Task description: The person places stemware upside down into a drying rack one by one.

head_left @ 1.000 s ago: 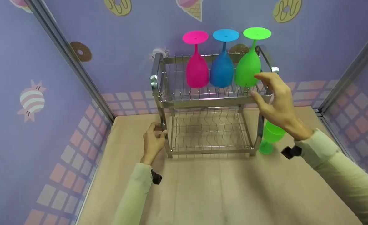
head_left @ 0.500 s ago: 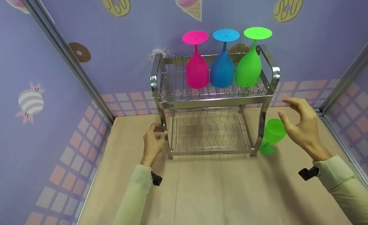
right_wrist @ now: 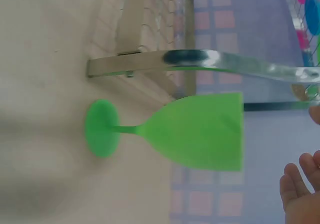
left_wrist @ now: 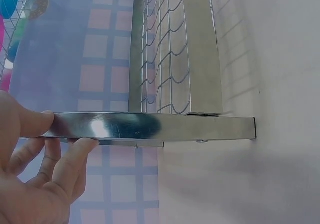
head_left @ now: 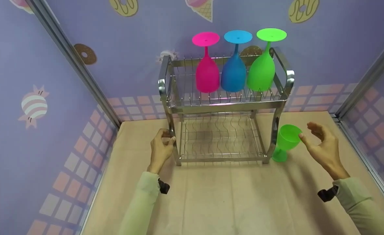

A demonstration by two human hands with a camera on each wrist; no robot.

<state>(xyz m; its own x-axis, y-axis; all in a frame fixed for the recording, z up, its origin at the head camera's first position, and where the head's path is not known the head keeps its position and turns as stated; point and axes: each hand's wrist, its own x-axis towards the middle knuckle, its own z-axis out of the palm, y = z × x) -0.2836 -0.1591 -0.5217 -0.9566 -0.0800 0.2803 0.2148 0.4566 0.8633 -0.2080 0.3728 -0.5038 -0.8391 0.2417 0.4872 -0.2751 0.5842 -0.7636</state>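
Observation:
My left hand (head_left: 161,148) pinches the left front leg of a two-tier metal dish rack (head_left: 224,107); in the left wrist view, thumb and fingers lie on either side of that leg (left_wrist: 110,125). Beside the rack's right leg, a green goblet (head_left: 289,138) stands upright on the table. My right hand (head_left: 324,150) is just right of its bowl, fingers spread and nothing held. In the right wrist view the goblet (right_wrist: 200,134) shows whole, the fingers off past its rim. On the top tier, a pink goblet (head_left: 207,76), a blue goblet (head_left: 233,76) and another green goblet (head_left: 261,75) stand upside down in a row.
The rack's lower tier (head_left: 218,138) is a wire shelf near the tabletop. A pale cloth (head_left: 208,195) covers the table. Patterned purple walls with metal corner posts (head_left: 77,62) enclose the back and both sides.
My right hand has moved from beside the upside-down green goblet on the top tier down and right to the upright green goblet. The left hand stays on the rack leg.

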